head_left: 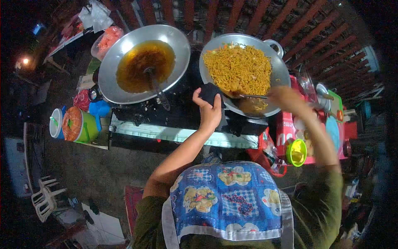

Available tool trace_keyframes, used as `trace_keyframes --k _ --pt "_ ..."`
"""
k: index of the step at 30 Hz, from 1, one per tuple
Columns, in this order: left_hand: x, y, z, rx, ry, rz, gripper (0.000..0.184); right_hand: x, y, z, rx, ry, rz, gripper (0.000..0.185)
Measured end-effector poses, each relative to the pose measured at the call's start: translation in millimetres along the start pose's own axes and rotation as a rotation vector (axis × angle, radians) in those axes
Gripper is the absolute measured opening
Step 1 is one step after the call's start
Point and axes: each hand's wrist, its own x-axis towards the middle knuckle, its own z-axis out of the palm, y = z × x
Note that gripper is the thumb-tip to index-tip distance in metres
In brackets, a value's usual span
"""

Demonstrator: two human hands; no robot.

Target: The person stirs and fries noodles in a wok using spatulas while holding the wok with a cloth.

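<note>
A blue patterned apron (228, 199) covers the person's chest nearest the camera, its pale straps lying over olive sleeves (319, 203). Beyond it, a pale ledge (178, 133) runs along the front of the dark stove. Off to the right, a lime-green bowl (306, 154) with yellow contents sits at the near edge of a pink-red covered surface (282, 139); to the left, a blue dipper (99, 109) is beside a green bucket (90, 128). The left hand (208, 110) is at the near left rim of the right wok (281, 74), thumb and fingers pinching a black cloth (214, 92) there. The right hand (285, 98), blurred, closes around the handle of a utensil (253, 96) that reaches into the wok's near side; how each finger lies I cannot tell. Yellow noodles (242, 66) fill much of that wok, heaped toward its far left, with a smaller clump near the close rim. Beside it on the left, another wok (181, 47) holds brownish oil (141, 62), a ladle (156, 85) resting across its near rim. Farther off, reddish wooden slats (257, 16) stand behind both woks.
</note>
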Motion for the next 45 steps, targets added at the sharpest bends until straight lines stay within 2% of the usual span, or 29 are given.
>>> trace_keyframes --k 2,3,6,8,10,12,13,15,18,19,21,24,26,29,31,33,35,36,37,39,41,43,45 --pt "-0.8 0.3 -1.7 -0.032 -0.019 -0.025 0.063 22.7 -40.0 45.4 0.064 -0.035 0.396 0.024" --pt "-0.4 1.0 -1.2 -0.033 -0.017 -0.018 0.063 33.2 -47.5 66.7 0.104 0.031 0.513 0.023" --pt "0.0 4.5 -3.6 0.095 0.012 0.045 0.063 37.0 -53.9 67.2 0.116 0.12 0.583 0.023" --pt "-1.8 11.8 -5.2 -0.016 -0.054 -0.067 0.063 24.0 -47.7 40.4 0.134 0.119 0.609 0.023" --pt "-2.7 12.6 -4.8 0.003 -0.056 -0.053 0.063 6.1 -16.4 35.7 0.204 0.213 0.511 0.021" --pt "-2.5 12.7 -5.4 0.02 -0.05 -0.041 0.064 -14.3 32.3 48.8 0.44 0.36 0.338 0.017" --pt "-2.3 12.6 -5.8 0.022 -0.055 -0.055 0.064 -15.3 20.9 31.6 0.438 0.363 0.341 0.017" --pt "-0.1 8.1 -5.3 0.019 -0.063 -0.065 0.064 -21.5 0.3 -21.6 0.234 0.126 0.586 0.022" --pt "2.8 -3.1 -4.5 0.077 -0.076 -0.049 0.063 -20.0 -30.4 -64.8 0.239 0.072 0.529 0.021" --pt "2.6 -1.8 -4.7 0.055 -0.085 -0.069 0.063 -17.3 -39.3 -61.7 0.239 0.071 0.536 0.021" --pt "1.4 0.6 -5.7 0.034 -0.097 -0.091 0.063 -5.6 -59.0 -47.0 0.182 -0.088 0.342 0.021" --pt "1.0 6.6 -5.0 -0.026 -0.092 -0.107 0.063 27.2 -54.7 17.9 0.149 -0.069 0.333 0.022" --pt "1.4 6.5 -7.5 0.019 -0.092 -0.094 0.063 47.9 -32.2 41.2 -0.004 0.055 0.471 0.023" --pt "3.0 -2.7 -7.3 -0.02 -0.087 -0.052 0.063 40.5 -2.2 8.1 -0.014 0.08 0.389 0.022" --pt "2.9 -0.7 -7.1 -0.009 -0.083 -0.042 0.063 21.9 -0.6 -44.6 0.087 0.004 0.287 0.022" --pt "1.0 4.8 -5.9 0.0 -0.079 -0.04 0.062 5.7 -16.6 -104.7 0.052 -0.197 0.361 0.02" --pt "1.3 11.8 -7.5 0.021 -0.09 -0.104 0.062 2.7 -20.2 -134.5 -0.332 -0.516 0.347 0.02" --pt "2.1 9.8 -6.5 0.022 -0.089 -0.107 0.062 -11.1 -22.5 -138.1 -0.213 -0.431 0.324 0.02" --pt "2.4 5.9 -5.2 0.008 -0.076 -0.081 0.062 -13.2 -11.8 -128.9 -0.213 -0.433 0.322 0.02" --pt "4.1 -5.5 -3.8 -0.007 -0.057 -0.056 0.063 -12.2 14.2 -74.8 -0.355 -0.446 0.132 0.02" --pt "5.8 -17.9 -3.4 0.032 -0.048 0.008 0.064 -11.6 33.2 15.6 -0.189 -0.05 0.15 0.021" --pt "1.4 -0.2 -5.0 0.02 -0.049 -0.042 0.064 11.6 -3.6 50.4 -0.23 -0.041 0.439 0.025" --pt "0.2 5.5 -5.6 0.013 -0.055 -0.092 0.065 16.9 -3.6 62.6 -0.281 -0.001 0.466 0.025"
